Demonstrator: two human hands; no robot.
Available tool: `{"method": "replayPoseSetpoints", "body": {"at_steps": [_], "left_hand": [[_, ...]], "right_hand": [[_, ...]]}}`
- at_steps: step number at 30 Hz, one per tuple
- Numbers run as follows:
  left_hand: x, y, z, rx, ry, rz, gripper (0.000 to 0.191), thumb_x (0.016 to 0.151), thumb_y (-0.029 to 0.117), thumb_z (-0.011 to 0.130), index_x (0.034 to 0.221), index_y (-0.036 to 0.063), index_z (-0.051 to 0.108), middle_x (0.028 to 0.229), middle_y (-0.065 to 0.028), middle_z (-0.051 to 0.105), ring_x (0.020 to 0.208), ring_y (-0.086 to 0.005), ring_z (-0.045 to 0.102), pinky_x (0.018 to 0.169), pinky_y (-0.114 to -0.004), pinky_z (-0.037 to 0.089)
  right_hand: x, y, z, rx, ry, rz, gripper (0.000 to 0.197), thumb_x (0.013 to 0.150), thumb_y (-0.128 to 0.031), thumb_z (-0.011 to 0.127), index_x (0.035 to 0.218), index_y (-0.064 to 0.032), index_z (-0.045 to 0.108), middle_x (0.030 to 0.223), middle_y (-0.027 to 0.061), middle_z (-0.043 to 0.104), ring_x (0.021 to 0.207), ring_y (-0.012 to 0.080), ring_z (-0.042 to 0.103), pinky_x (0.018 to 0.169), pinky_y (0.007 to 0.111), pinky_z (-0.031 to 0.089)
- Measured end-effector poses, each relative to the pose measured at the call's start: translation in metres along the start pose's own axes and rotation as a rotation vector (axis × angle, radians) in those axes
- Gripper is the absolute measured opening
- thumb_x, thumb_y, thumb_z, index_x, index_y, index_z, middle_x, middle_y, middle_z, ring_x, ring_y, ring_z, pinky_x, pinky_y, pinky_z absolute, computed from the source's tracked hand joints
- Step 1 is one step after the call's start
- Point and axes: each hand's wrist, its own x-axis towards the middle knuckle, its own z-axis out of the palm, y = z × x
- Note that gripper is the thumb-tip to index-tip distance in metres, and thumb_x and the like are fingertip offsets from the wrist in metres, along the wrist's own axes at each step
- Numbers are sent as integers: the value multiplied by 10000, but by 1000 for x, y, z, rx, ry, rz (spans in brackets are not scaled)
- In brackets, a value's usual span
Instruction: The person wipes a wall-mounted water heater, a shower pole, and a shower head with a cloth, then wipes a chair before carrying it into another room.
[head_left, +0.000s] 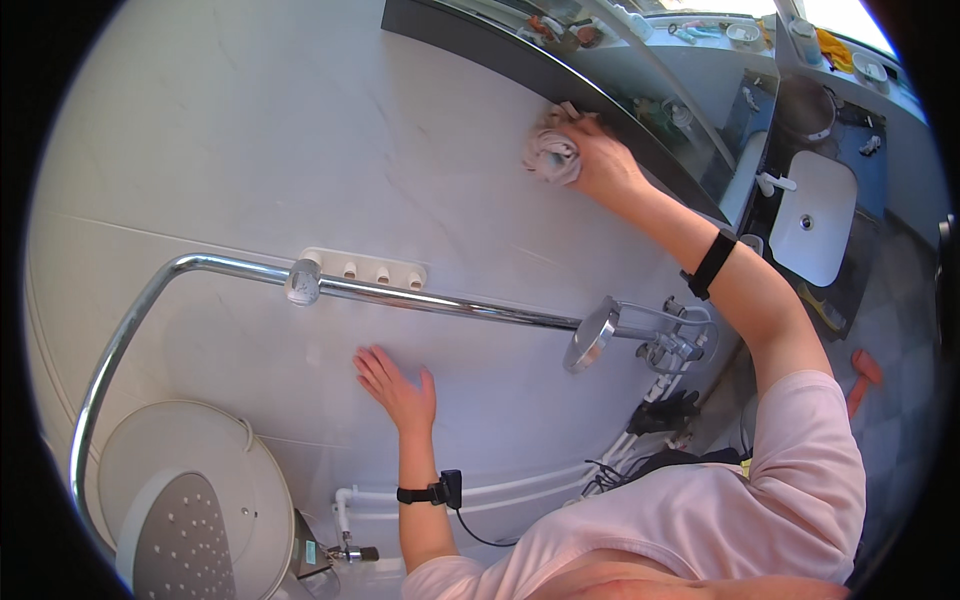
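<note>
My right hand (606, 159) grips a bunched pale cloth (551, 156) against the white marbled wall (285, 142). The cloth is rolled and crumpled, and its outer edge is blurred. Just beside it runs the dark side panel (480, 52) of a mirrored cabinet. Lower down, my left hand (401, 394) rests with its palm towards the same wall, thumb apart from the fingers and nothing in it. Between my two hands crosses a chrome shower rail (450, 302).
A hand shower (592, 335) hangs on the rail, near a white toothbrush holder (345, 268). At lower left are a rain shower head (184, 540) and a round water heater (195, 442). A white washbasin (814, 217) stands at right; a red mallet (862, 379) lies on the floor.
</note>
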Motion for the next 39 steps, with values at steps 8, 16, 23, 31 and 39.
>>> {"method": "replayPoseSetpoints", "body": {"at_steps": [8, 16, 23, 31, 39], "left_hand": [[10, 11, 12, 81, 94, 56, 860, 745, 223, 610, 1423, -25, 142, 1480, -254, 115, 1380, -400, 84, 1103, -513, 98], [4, -3, 20, 117, 119, 24, 858, 741, 226, 616, 1436, 21, 156, 1492, -221, 120, 1385, -379, 97, 1111, -493, 97], [1, -4, 24, 125, 141, 28, 840, 741, 205, 608, 1436, 28, 170, 1493, -218, 125, 1384, -378, 106, 1113, -493, 93], [0, -3, 26, 159, 166, 81, 804, 790, 223, 566, 1450, 54, 139, 1507, -177, 122, 1387, -362, 108, 1112, -482, 95], [0, -7, 31, 246, 176, 86, 773, 817, 267, 520, 1445, 25, 139, 1498, -207, 112, 1383, -379, 98, 1116, -477, 99]], "right_hand": [[109, -73, -51, -631, 244, -638, 345, 725, -220, 652, 1066, -209, 603, 1126, -14, 489, 1114, 199, 415, 849, 313, 365], [-4, 68, 13, -1266, -234, -596, 469, 724, -265, 626, 1175, -163, 547, 1135, -39, 496, 1139, 175, 401, 859, 292, 329], [-64, 87, 1, -1142, -448, -267, 541, 697, -173, 658, 1213, -171, 496, 1142, -42, 493, 1123, 167, 405, 838, 256, 381], [-117, 138, 16, -606, -52, -61, 685, 634, -170, 723, 1274, -203, 484, 1178, -1, 499, 1090, 182, 457, 873, 237, 465], [-161, 167, 31, -145, 220, 203, 496, 682, -199, 703, 1145, -123, 542, 1183, 87, 523, 1068, 324, 486, 918, 379, 448]]}}
